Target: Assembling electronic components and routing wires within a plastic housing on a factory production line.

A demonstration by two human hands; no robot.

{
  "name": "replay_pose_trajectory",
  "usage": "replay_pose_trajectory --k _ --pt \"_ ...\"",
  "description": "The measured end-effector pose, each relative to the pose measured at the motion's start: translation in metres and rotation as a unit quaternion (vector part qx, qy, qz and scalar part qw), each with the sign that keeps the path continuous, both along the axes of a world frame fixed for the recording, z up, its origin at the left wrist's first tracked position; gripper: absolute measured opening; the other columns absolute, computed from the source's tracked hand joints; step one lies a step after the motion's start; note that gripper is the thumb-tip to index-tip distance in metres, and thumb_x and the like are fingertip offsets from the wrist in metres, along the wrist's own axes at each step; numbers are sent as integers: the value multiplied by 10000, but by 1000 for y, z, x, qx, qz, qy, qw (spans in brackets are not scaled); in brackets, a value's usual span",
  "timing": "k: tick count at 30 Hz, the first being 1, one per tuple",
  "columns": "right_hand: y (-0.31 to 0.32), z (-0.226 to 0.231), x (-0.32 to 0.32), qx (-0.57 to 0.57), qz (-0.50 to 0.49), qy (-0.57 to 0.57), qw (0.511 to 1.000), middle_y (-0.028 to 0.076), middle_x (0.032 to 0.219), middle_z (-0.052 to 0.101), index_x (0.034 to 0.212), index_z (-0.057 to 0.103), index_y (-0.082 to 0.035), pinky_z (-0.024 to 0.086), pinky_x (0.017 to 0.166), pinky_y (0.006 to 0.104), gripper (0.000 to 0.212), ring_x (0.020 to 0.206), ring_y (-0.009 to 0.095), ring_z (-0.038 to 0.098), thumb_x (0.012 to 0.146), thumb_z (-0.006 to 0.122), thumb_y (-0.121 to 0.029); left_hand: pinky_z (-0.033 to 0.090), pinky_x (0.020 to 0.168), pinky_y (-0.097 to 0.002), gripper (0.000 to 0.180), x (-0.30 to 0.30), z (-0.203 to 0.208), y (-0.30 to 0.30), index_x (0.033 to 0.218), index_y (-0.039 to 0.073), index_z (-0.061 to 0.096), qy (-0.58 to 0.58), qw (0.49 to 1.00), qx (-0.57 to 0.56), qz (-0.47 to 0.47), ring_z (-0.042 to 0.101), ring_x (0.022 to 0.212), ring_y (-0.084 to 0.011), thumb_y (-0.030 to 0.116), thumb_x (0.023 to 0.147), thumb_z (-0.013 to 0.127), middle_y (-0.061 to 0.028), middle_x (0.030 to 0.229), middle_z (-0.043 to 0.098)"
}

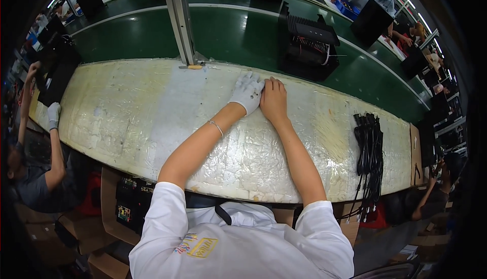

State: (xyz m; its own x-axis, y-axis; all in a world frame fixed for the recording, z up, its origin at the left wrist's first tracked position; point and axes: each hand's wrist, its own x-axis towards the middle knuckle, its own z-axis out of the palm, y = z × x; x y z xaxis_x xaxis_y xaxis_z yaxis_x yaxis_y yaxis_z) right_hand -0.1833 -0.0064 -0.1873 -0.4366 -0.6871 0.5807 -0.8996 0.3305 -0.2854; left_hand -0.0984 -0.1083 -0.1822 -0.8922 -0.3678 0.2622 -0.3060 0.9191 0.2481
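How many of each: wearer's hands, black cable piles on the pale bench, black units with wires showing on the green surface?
Gloved left hand, bare right hand: 2
Black cable pile: 1
Black unit: 1
Total: 4

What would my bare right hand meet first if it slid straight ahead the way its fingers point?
Your right hand would likely reach the far edge of the plastic-covered bench, then the green conveyor just beyond; height differences are hard to judge from this view.
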Motion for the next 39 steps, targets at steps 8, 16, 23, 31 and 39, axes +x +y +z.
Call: replay_pose_trajectory --k 8,16,23,31,39 --pt "-10 9 8 31 8 24 999 242 1236 558 1116 563 17 396 1009 484 313 1174 406 497 822 572 -90 177 1184 -449 479 16 9 -12 1386 46 465 4 999 36 -35 294 1425 -350 258 959 425 -186 1496 387" --pt "7 -7 -8 32 38 17 999 255 1263 540 1166 557 25 388 1018 495 311 1185 425 487 869 548 -68 393 1059 -410 568 106 149 32 1337 50 533 -212 943 190 -171 488 1276 -358 408 897 553 -201 1411 487" --pt "0 -6 -5 30 16 32 999 259 1273 535 1170 555 30 383 1025 500 299 1212 436 469 897 545 -91 456 925 -399 454 273 123 -144 1101 -1 553 588 679 -86 430 568 974 -309 184 756 783 -168 1052 570" --pt "-2 3 2 40 24 7 999 267 1281 528 1167 550 41 374 1041 497 310 1224 444 461 891 550 -99 505 837 -469 336 320 59 -240 1016 4 584 394 623 -40 674 597 1016 -403 199 785 731 -235 1034 602" --pt "-6 56 90 -4 282 -144 949 298 1443 381 1354 422 73 281 1142 442 576 1353 434 364 868 627 -159 492 774 -463 193 310 38 -144 916 26 543 324 770 -47 547 603 877 -423 182 834 621 -217 893 597"
